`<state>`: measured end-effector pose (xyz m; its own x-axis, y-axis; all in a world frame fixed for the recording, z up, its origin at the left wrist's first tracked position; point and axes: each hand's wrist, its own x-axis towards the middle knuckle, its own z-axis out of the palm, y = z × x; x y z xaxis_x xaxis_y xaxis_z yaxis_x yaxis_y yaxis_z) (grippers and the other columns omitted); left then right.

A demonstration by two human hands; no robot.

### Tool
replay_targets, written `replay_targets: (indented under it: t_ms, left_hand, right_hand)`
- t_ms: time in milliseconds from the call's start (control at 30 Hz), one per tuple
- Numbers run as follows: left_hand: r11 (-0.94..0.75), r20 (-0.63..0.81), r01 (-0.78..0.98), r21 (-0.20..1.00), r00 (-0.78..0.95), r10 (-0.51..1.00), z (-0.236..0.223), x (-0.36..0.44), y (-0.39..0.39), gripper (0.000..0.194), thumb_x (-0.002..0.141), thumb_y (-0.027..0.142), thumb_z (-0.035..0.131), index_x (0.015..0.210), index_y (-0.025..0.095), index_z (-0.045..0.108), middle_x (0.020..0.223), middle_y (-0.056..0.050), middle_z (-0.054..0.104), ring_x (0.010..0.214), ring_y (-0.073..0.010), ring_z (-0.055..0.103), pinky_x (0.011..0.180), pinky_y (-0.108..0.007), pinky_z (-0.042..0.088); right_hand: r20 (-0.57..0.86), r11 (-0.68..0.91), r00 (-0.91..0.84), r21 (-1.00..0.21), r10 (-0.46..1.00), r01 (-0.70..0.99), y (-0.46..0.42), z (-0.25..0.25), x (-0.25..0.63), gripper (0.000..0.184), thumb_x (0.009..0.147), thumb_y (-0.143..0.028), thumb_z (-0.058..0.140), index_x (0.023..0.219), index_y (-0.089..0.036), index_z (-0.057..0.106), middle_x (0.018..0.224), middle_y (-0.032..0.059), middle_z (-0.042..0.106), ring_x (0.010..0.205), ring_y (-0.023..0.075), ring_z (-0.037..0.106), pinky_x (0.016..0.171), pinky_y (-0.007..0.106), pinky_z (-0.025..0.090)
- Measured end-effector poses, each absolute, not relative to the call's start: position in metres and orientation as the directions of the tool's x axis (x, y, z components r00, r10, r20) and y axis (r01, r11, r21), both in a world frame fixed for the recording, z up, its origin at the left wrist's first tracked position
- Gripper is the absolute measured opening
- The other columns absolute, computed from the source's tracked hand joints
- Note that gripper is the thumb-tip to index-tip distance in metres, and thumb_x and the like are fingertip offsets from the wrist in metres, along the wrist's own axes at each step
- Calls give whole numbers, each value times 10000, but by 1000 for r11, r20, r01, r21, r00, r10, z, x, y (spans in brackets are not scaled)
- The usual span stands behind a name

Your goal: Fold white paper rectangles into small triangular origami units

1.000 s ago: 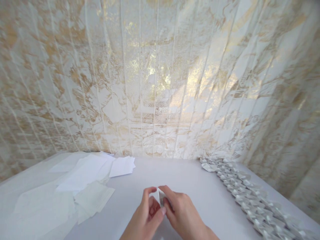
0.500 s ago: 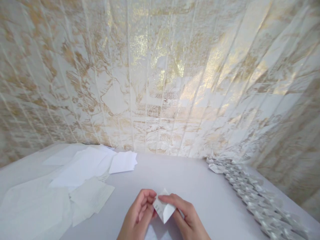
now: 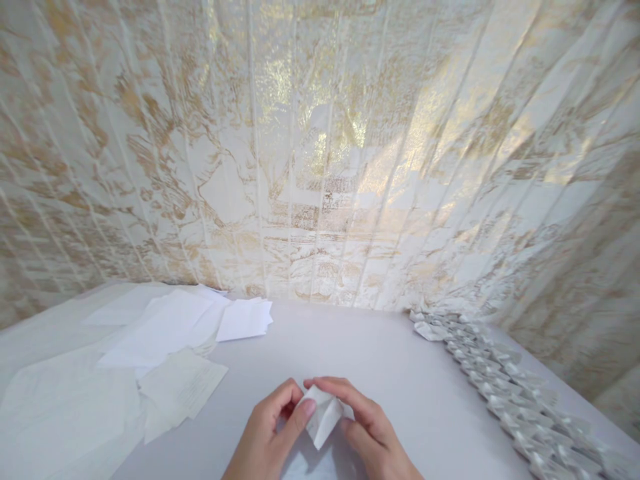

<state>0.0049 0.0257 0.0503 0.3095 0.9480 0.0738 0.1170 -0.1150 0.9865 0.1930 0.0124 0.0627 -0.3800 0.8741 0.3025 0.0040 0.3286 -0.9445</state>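
Between my two hands, low in the middle of the head view, is a small folded piece of white paper (image 3: 324,421) with its point facing down towards me. My left hand (image 3: 274,427) pinches its left side, thumb on the front face and fingers curled behind. On the other side, my right hand (image 3: 367,427) has its index finger along the top edge and its thumb by the right flap. The paper's back is hidden by my fingers. Under my hands, part of a white sheet (image 3: 310,470) shows at the bottom edge.
Loose sheets of paper (image 3: 65,393) cover the table's left side, with a stack of small white slips (image 3: 245,319) at their right end. Rows of folded paper pieces (image 3: 505,393) run along the right edge. A gold-patterned curtain (image 3: 320,167) hangs behind the pale table (image 3: 350,340).
The folded paper has turned slightly in my hands. My left thumb has come onto its front face, and my right index finger has shifted from the front to the top edge.
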Motion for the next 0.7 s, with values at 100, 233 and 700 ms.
replay_targets:
  t_ms: [100, 233, 700]
  left_hand:
    - [-193, 114, 235, 953, 313, 943, 53, 3, 26, 363, 918, 490, 517, 686, 230, 417, 660, 62, 400, 648, -156, 415, 614, -246, 320]
    - [-292, 165, 314, 903, 374, 912, 54, 4, 23, 323, 919, 419, 509, 680, 233, 398, 679, 58, 406, 650, -156, 431, 622, -245, 320]
    - [-197, 122, 199, 960, 334, 934, 54, 5, 28, 354, 872, 501, 564, 675, 226, 463, 664, 61, 403, 644, -158, 422, 630, -250, 328]
  right_hand:
    - [261, 284, -279, -958, 924, 47, 12, 62, 191, 366, 945, -478, 552, 1250, -291, 626, 1197, 83, 662, 1065, 259, 587, 947, 402, 434]
    - [318, 368, -247, -910, 915, 191, 16, 62, 187, 330, 896, -539, 612, 903, -227, 715, 870, 41, 627, 847, 207, 563, 797, 321, 422]
    - [187, 181, -194, -982, 963, -49, 21, 53, 182, 382, 840, -546, 679, 728, -181, 679, 762, 0, 523, 719, 154, 475, 680, 276, 355]
